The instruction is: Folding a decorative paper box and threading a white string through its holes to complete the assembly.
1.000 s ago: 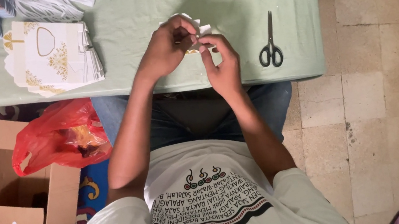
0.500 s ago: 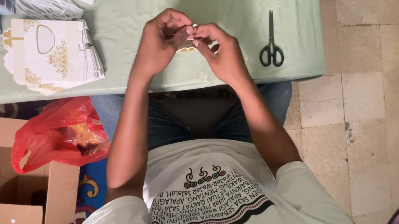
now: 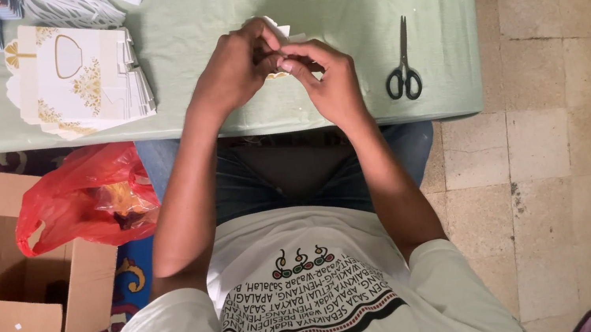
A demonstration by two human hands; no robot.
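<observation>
Hands meet above the near edge of the green-covered table (image 3: 220, 2). We see the left hand (image 3: 235, 68) curled, fingertips pinching a small white paper piece (image 3: 281, 31); the right hand (image 3: 333, 79) pinches the same piece from the other side. Black-handled scissors (image 3: 402, 64) lie near the table's right edge, well apart from the hands. A stack of white and gold paper bags (image 3: 76, 74) sits toward the left. Beside the table stand a red plastic bag (image 3: 77, 198) and an open cardboard box (image 3: 2, 279).
</observation>
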